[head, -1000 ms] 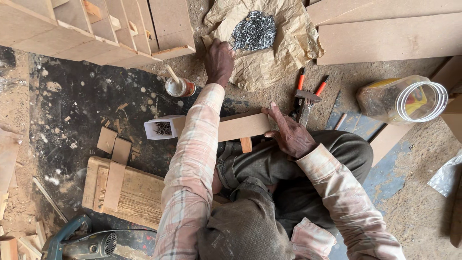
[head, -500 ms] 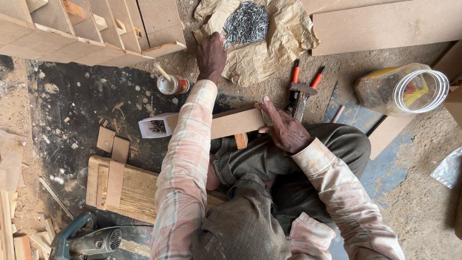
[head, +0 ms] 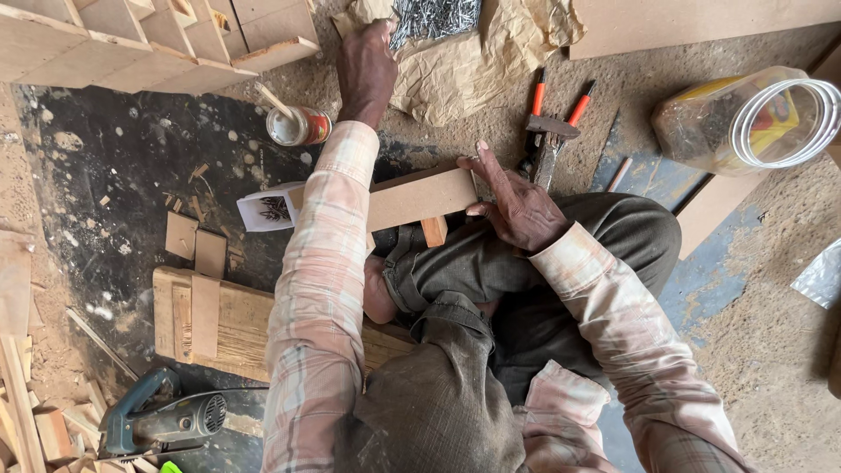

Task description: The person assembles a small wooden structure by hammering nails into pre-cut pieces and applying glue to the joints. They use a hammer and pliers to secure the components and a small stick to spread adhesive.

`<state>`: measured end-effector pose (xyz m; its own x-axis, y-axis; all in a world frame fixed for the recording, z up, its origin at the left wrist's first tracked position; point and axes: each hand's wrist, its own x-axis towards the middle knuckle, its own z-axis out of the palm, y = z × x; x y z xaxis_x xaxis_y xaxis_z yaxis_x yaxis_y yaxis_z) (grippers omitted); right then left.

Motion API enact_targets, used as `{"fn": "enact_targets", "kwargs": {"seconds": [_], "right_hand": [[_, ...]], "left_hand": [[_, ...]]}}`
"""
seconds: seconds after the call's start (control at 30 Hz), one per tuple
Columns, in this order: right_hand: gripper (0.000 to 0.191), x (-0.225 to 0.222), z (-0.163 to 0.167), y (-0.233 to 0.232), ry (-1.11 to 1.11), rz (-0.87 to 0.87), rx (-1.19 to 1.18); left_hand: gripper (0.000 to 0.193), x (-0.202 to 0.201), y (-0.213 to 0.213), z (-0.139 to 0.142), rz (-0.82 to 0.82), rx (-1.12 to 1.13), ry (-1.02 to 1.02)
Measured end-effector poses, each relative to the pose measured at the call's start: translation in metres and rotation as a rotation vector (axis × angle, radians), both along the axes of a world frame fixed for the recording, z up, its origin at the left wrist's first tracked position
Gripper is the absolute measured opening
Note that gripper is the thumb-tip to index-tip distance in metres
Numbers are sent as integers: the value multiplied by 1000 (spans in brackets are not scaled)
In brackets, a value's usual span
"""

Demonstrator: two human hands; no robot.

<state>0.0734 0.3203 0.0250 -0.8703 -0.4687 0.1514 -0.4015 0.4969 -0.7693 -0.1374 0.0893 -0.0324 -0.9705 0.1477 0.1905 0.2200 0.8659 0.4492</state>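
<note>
Left hand (head: 366,70) at top centre, fingers curled into the nail pile (head: 434,16) on brown paper (head: 473,70); whether it's got any, can't tell. Right hand (head: 517,206), open grip, presses the board (head: 419,198) mid-frame. Keep the board pinned flat; pinch few nails.

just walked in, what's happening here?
A person sits on the workshop floor doing woodwork. Their left hand reaches out to a pile of nails lying on crumpled brown paper. Their right hand lies flat on a wooden board resting across their lap. A hammer lies just beyond that hand, a small glue can sits beside the left arm, and a power saw rests on the floor lower left.
</note>
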Motion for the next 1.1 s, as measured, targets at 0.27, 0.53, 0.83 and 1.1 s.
{"fn": "enact_targets", "kwargs": {"seconds": [0.27, 0.53, 0.83, 1.1], "right_hand": [[109, 3, 2, -2, -6, -11, -20], [108, 5, -4, 0, -106, -6, -4], [107, 15, -7, 2, -83, 5, -16], [106, 22, -13, 2, -210, -18, -23]], "left_hand": [[16, 4, -7, -1, -30, -70, 33], [9, 94, -14, 17, -72, 423, 35], [18, 244, 2, 70, -224, 517, 65], [16, 258, 12, 55, -157, 677, 4]]}}
